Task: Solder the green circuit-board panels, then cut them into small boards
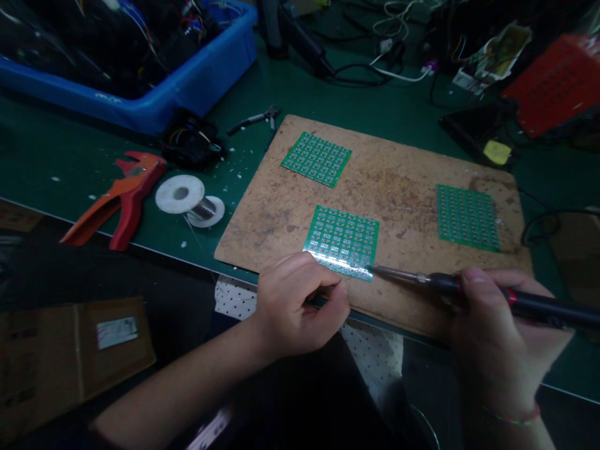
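My right hand [501, 331] grips a soldering iron [450, 283] with a dark handle and red rings. Its metal tip reaches the lower right edge of a green circuit board panel [344, 234] with rows of small parts; whether it touches is too fine to tell. Closed in a pinch at the panel's near edge is my left hand [300, 303]; anything thin between its fingertips is hidden. A strip of light glares along the panel's near rows. Two similar panels lie on the same brown board [398, 169], one at the back left [317, 159], one at the right [469, 217].
Left of the board stand a spool of solder wire [202, 209], a red-orange wire stripper [124, 197] and small cutters [255, 120]. A blue bin [201, 75] of dark parts is behind. A red box [557, 84] and cables occupy the back right. A cardboard box [112, 369] is below left.
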Demonstrator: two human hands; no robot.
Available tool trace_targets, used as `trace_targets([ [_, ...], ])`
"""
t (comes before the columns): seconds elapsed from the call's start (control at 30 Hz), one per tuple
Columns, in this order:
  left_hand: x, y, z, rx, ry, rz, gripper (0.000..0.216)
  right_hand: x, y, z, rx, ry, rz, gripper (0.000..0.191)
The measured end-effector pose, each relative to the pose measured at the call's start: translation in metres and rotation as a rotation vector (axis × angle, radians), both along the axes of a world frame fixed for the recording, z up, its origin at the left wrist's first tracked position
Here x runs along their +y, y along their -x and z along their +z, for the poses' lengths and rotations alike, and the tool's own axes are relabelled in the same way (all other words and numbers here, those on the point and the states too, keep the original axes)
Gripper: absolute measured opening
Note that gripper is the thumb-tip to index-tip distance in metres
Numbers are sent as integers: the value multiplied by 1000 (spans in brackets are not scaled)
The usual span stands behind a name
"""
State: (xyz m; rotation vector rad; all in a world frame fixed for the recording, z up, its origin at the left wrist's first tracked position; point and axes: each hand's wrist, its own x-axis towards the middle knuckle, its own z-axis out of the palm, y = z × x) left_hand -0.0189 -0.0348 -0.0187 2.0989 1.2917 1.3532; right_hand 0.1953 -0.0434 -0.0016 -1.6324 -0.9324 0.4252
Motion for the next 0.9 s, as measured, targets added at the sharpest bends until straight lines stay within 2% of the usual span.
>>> trace_targets([
  [0.9, 1, -3, -4, 74, 0, -6, 13, -2, 0, 0, -48, 47, 9, 24],
])
